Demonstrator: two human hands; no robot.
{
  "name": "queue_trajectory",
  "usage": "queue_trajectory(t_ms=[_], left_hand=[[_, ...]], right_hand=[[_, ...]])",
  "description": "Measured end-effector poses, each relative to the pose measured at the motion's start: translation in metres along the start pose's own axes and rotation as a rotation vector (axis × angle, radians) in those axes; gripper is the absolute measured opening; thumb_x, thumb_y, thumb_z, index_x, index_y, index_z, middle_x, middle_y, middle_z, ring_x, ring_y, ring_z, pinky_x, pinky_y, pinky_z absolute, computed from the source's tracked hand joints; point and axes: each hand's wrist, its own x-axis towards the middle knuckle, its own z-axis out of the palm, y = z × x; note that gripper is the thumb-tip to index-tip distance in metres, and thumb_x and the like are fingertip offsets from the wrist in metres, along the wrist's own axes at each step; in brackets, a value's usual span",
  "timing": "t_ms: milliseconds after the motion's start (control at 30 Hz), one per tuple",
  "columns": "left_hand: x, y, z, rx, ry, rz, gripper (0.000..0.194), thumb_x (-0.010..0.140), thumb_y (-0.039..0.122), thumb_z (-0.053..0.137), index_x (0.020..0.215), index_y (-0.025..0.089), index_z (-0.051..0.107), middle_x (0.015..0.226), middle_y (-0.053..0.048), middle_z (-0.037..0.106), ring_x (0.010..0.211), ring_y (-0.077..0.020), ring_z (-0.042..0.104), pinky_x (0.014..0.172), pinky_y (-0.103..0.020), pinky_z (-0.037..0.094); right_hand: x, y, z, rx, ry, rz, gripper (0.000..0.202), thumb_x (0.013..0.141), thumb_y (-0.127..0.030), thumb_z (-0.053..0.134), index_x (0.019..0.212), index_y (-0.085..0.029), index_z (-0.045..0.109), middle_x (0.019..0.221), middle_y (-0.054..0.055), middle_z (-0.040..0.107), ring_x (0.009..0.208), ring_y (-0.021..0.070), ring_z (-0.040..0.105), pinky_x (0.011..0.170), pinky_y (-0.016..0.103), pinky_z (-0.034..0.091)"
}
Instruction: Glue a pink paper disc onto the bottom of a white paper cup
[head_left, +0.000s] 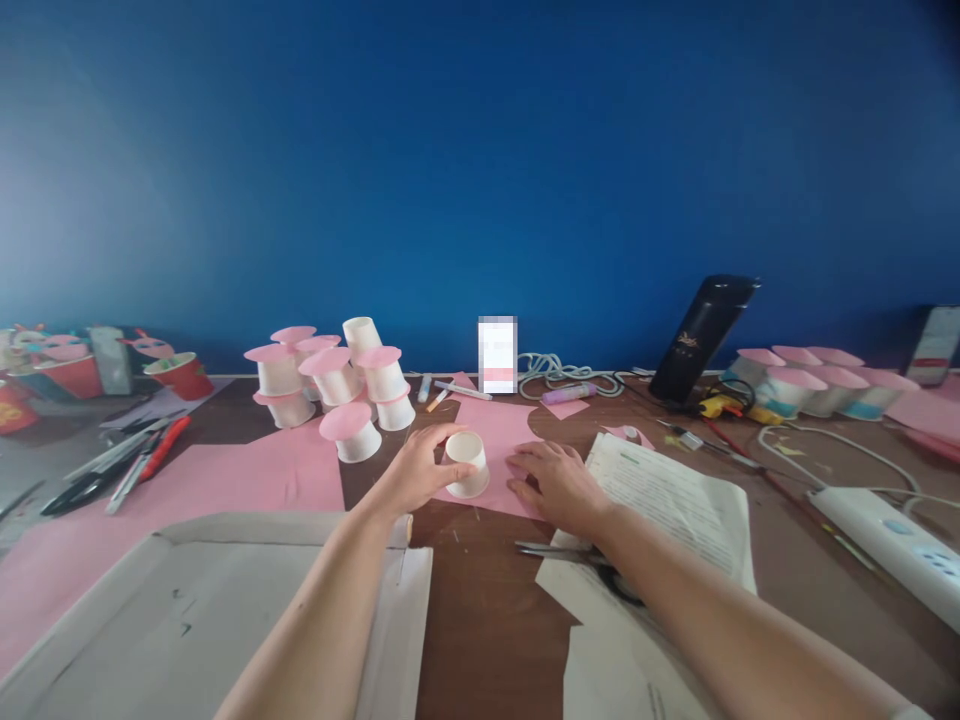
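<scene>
A white paper cup point(466, 472) stands upside down on a sheet of pink paper point(491, 420), its narrower end uppermost. The thumb and fingers of my left hand point(429, 462) are around the cup from the left. To the cup's right, my right hand point(559, 485) rests on the paper's right side with its fingers apart, holding nothing. Dark-handled scissors point(551, 551) lie partly hidden beneath my right forearm. Stacked white cups with pink paper discs point(328, 362) stand to the left.
An open white box point(225, 570) is at the front left. Printed sheets point(675, 490) lie on the right, near a white power strip point(892, 540). A black bottle point(701, 340) leans against the blue wall beside more pink-topped cups point(795, 385). A phone point(498, 358) stands at the back.
</scene>
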Motion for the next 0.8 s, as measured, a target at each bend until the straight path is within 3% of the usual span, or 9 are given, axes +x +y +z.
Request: queue_trajectory(t_ms=[800], left_hand=[[0.0015, -0.0066, 0.0020, 0.015, -0.015, -0.028, 0.051, 0.070, 0.041, 0.066, 0.118, 0.025, 0.058, 0.120, -0.005, 0.063, 0.105, -0.0257, 0.060, 0.091, -0.037, 0.046]], right_hand=[[-0.0007, -0.0004, -0.0028, 0.012, 0.001, -0.001, 0.030, 0.085, -0.040, 0.056, 0.111, -0.028, 0.065, 0.123, 0.004, 0.061, 0.114, 0.0241, 0.052, 0.098, 0.044, 0.035]])
